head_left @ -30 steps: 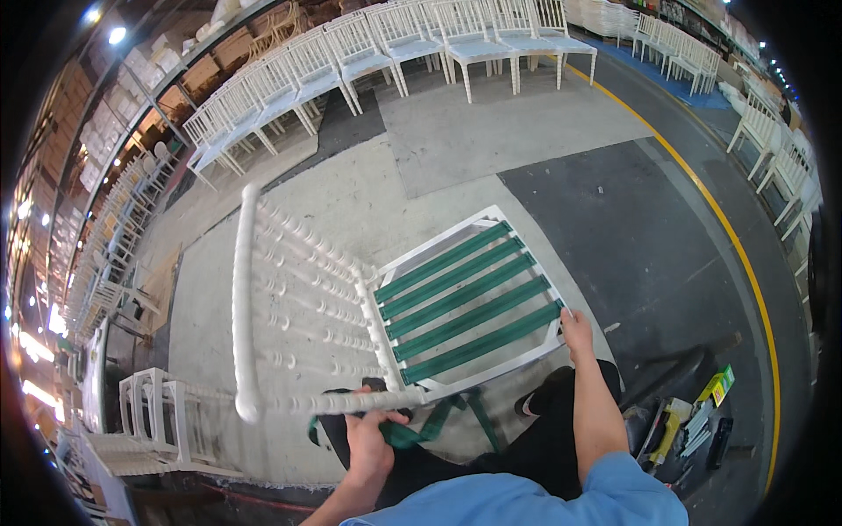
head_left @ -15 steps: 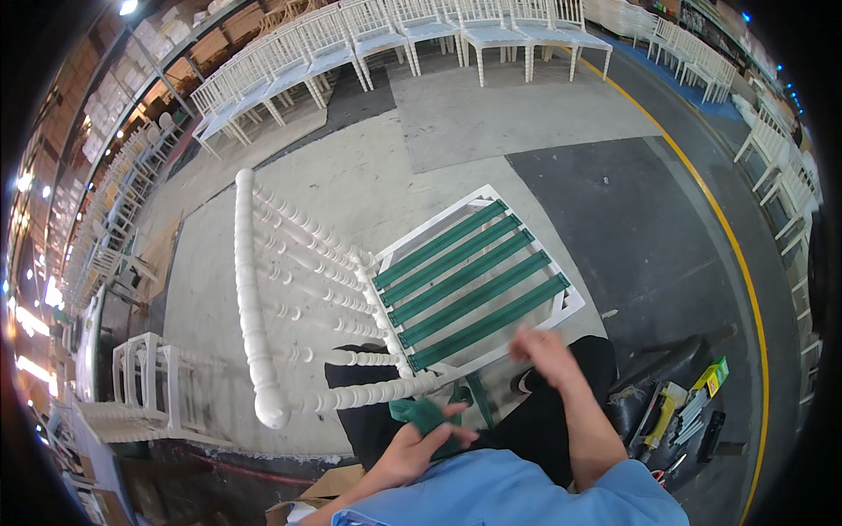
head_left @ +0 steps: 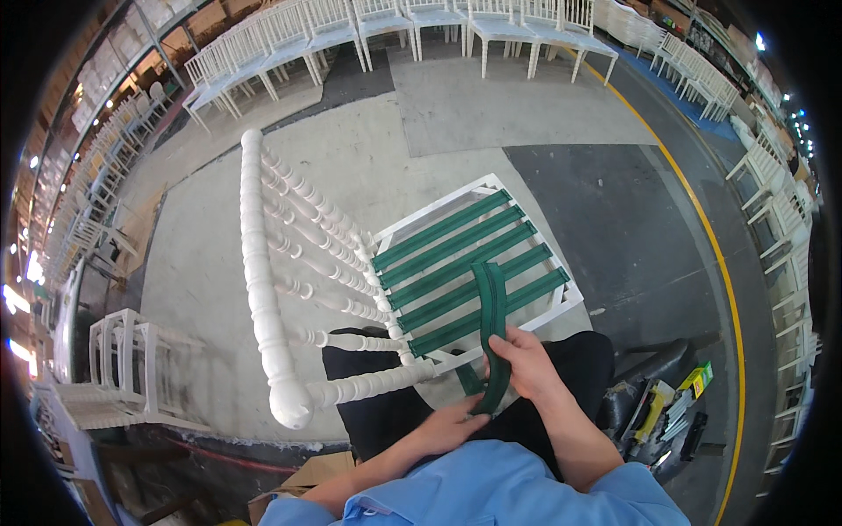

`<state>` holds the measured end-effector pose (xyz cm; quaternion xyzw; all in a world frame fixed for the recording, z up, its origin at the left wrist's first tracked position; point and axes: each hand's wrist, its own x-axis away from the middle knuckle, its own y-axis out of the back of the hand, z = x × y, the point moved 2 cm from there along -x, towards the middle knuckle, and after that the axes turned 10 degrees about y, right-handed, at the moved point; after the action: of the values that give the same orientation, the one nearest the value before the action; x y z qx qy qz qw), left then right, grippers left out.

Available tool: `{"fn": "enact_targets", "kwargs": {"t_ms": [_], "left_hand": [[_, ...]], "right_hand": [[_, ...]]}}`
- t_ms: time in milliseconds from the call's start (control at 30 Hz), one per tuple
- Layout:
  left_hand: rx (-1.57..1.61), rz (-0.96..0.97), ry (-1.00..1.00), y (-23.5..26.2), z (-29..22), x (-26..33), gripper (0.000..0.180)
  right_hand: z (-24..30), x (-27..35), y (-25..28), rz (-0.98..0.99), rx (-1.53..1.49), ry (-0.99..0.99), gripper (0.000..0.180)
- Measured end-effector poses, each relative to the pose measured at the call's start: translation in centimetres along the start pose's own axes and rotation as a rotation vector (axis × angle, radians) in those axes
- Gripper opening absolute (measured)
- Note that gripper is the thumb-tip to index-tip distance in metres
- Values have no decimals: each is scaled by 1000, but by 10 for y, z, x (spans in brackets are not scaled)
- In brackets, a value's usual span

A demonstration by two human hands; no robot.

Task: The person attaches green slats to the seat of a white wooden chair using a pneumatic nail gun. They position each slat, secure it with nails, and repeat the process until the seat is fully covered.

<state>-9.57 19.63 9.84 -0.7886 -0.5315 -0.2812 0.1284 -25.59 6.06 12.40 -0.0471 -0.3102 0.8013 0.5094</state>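
A white chair [head_left: 257,272] with turned, ringed spindles stands in front of me, its back to the left. Several green webbing straps [head_left: 458,254] run side by side across its open seat frame. My right hand [head_left: 529,364] pinches a loose green webbing strap [head_left: 494,320], whose free end stands up over the seat's near side. Lower down, close to my lap, my left hand [head_left: 447,427] is closed on the same strap, with its fingertips partly hidden by it.
By my right knee lie a yellow-handled tool [head_left: 653,410], a yellow-green box [head_left: 697,380] and several pale sticks. Another white chair [head_left: 145,377] is at the left. Rows of white chairs [head_left: 504,31] line the far side. A yellow line [head_left: 702,210] curves along the right floor.
The green strap has been drawn up from my lap across the seat's near edge. My right hand, empty before, now grips it, and my left hand has moved right along it.
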Motion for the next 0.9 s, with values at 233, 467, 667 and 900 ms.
{"fn": "enact_targets", "kwargs": {"t_ms": [233,467,667,900], "left_hand": [[885,-445,9,106,80,38,45],[1448,-109,158,161,84,-87,52],[1335,356,74,168,77,-136,53],[1161,608,213,175,58,-166,64]], "right_hand": [[-43,-13,39,-322,210,-265,21],[-67,-8,50,-425,476,-414,27],[-93,-70,45,-356,386,-411,27],[-131,-134,40,-558,-178,-561,31]]}}
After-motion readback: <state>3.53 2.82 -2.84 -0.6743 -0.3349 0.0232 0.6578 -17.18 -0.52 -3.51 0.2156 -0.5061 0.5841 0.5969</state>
